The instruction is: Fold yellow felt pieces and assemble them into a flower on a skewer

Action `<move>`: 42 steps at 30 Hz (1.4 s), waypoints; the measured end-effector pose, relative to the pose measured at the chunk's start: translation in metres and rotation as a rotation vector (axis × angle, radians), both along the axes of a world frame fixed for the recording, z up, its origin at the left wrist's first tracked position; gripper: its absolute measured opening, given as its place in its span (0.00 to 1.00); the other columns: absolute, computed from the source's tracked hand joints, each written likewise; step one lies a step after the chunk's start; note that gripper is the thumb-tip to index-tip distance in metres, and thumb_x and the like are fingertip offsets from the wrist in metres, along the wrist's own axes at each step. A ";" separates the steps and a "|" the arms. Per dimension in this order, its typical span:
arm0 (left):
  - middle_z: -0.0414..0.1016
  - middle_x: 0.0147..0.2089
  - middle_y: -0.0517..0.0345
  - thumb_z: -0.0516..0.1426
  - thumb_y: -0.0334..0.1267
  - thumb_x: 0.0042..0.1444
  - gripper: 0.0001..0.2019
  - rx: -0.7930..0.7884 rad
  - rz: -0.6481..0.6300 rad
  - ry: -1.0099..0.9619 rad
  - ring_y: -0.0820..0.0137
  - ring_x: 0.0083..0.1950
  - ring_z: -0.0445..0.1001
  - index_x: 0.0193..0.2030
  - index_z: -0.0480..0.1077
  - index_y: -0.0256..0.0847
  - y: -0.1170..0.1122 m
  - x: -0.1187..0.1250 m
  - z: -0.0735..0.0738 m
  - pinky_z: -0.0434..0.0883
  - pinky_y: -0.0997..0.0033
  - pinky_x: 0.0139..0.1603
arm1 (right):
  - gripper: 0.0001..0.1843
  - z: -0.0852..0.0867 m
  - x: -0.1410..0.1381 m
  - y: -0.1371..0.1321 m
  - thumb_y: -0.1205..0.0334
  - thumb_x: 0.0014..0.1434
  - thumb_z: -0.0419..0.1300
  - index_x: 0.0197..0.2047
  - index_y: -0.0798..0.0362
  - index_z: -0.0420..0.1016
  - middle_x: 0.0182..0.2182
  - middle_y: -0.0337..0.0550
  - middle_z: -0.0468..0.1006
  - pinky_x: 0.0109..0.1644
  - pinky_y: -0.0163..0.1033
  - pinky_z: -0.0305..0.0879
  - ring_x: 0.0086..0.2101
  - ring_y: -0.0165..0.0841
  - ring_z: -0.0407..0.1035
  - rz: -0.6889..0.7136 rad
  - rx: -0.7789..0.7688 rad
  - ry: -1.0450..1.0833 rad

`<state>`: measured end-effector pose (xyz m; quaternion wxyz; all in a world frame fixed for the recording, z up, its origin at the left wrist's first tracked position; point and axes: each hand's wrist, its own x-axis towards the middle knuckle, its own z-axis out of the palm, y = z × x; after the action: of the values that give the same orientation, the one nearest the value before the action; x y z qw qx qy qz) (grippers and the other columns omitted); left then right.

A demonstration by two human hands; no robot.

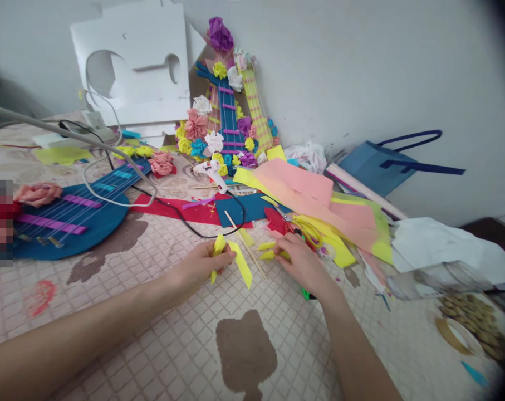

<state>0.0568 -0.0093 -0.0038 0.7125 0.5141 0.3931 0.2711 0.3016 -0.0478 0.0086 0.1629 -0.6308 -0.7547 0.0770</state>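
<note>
My left hand (206, 260) is closed on a folded yellow strip (240, 264) that looks like felt or crepe paper, with one end hanging down to the right. My right hand (300, 256) is low over the table, its fingers closed around small yellow pieces (267, 250) that poke out to the left. Between both hands a thin wooden stick (252, 257) lies slanted across the table. Just behind my right hand are scissors (286, 216), red scraps (274, 220) and a looped yellow cord or handle (308, 231), partly covered.
A white glue gun (212, 172) with a black cable stands behind a blue sheet (248, 209). Pink sheets (302, 186) are piled at right. A blue paper guitar (89, 217) lies left. Flower-trimmed guitars (229, 111) lean on the wall. A tape roll (459, 337) lies far right.
</note>
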 end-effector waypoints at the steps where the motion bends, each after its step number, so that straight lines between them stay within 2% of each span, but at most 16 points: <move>1: 0.60 0.27 0.65 0.61 0.48 0.49 0.16 0.001 -0.004 0.001 0.76 0.28 0.58 0.33 0.66 0.36 0.000 0.000 0.000 0.55 0.74 0.30 | 0.07 0.001 0.000 0.000 0.73 0.52 0.55 0.29 0.51 0.68 0.35 0.43 0.70 0.44 0.44 0.63 0.41 0.39 0.66 -0.001 0.008 0.031; 4: 0.61 0.27 0.65 0.61 0.48 0.49 0.16 0.002 -0.021 0.004 0.76 0.28 0.58 0.33 0.67 0.37 0.000 0.000 0.001 0.56 0.74 0.30 | 0.04 0.010 -0.001 0.000 0.69 0.54 0.56 0.30 0.51 0.66 0.38 0.44 0.70 0.44 0.43 0.64 0.44 0.39 0.66 0.024 0.016 0.311; 7: 0.62 0.27 0.65 0.62 0.49 0.48 0.16 -0.001 -0.043 0.008 0.76 0.27 0.58 0.33 0.68 0.37 0.000 0.000 0.003 0.55 0.74 0.29 | 0.04 0.016 -0.012 -0.003 0.63 0.57 0.58 0.32 0.50 0.65 0.43 0.44 0.71 0.42 0.39 0.65 0.45 0.36 0.67 0.067 -0.117 0.724; 10: 0.63 0.28 0.64 0.62 0.49 0.47 0.17 -0.010 -0.062 -0.002 0.76 0.27 0.58 0.34 0.68 0.37 -0.001 0.000 0.003 0.55 0.74 0.29 | 0.08 0.015 -0.030 -0.005 0.58 0.57 0.60 0.32 0.50 0.65 0.32 0.38 0.71 0.34 0.35 0.62 0.34 0.31 0.67 0.040 -0.289 1.010; 13: 0.63 0.28 0.64 0.62 0.49 0.48 0.17 -0.004 -0.071 -0.008 0.76 0.27 0.59 0.34 0.68 0.37 -0.001 0.000 0.002 0.56 0.74 0.29 | 0.10 0.008 -0.048 -0.006 0.57 0.53 0.64 0.32 0.50 0.66 0.26 0.33 0.67 0.29 0.32 0.58 0.27 0.26 0.62 -0.021 -0.323 1.191; 16: 0.64 0.29 0.63 0.62 0.49 0.48 0.16 0.006 -0.072 -0.008 0.75 0.28 0.59 0.33 0.68 0.37 0.000 0.000 0.001 0.57 0.74 0.30 | 0.18 0.003 -0.056 -0.005 0.58 0.48 0.68 0.41 0.49 0.68 0.25 0.32 0.69 0.26 0.31 0.56 0.24 0.25 0.61 -0.080 -0.346 1.308; 18: 0.65 0.29 0.62 0.62 0.49 0.48 0.16 0.012 -0.074 -0.012 0.75 0.28 0.59 0.34 0.69 0.37 0.000 0.000 0.002 0.57 0.74 0.30 | 0.20 0.001 -0.058 -0.004 0.57 0.46 0.69 0.42 0.49 0.69 0.25 0.33 0.71 0.25 0.31 0.56 0.24 0.25 0.62 -0.115 -0.362 1.314; 21: 0.64 0.28 0.62 0.61 0.48 0.48 0.15 0.027 -0.065 -0.003 0.75 0.27 0.59 0.33 0.69 0.38 0.000 0.000 0.004 0.57 0.74 0.28 | 0.17 -0.003 -0.060 -0.003 0.54 0.45 0.69 0.36 0.51 0.72 0.26 0.36 0.72 0.25 0.32 0.58 0.24 0.26 0.63 -0.153 -0.360 1.269; 26: 0.63 0.26 0.63 0.61 0.48 0.48 0.14 0.057 -0.051 0.031 0.75 0.26 0.59 0.30 0.68 0.38 0.000 0.000 0.007 0.56 0.74 0.26 | 0.15 -0.008 -0.061 -0.004 0.51 0.48 0.67 0.33 0.52 0.71 0.23 0.34 0.70 0.23 0.31 0.56 0.23 0.25 0.61 -0.153 -0.323 1.211; 36: 0.63 0.27 0.63 0.61 0.49 0.48 0.16 0.044 -0.042 -0.006 0.75 0.27 0.59 0.30 0.66 0.38 0.001 0.000 0.000 0.58 0.74 0.29 | 0.10 -0.004 -0.068 -0.009 0.57 0.54 0.62 0.37 0.51 0.68 0.27 0.37 0.74 0.31 0.34 0.64 0.28 0.29 0.68 -0.128 -0.139 1.060; 42: 0.63 0.27 0.63 0.61 0.49 0.49 0.15 0.047 -0.030 -0.005 0.75 0.27 0.60 0.30 0.67 0.38 0.000 0.000 0.001 0.58 0.74 0.29 | 0.09 -0.003 -0.071 -0.010 0.58 0.55 0.61 0.37 0.51 0.67 0.28 0.39 0.75 0.31 0.35 0.64 0.28 0.30 0.69 -0.170 -0.044 0.986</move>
<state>0.0569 -0.0088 -0.0033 0.7052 0.5359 0.3769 0.2710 0.2304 -0.0580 0.0058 0.4928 -0.5818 -0.5321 0.3683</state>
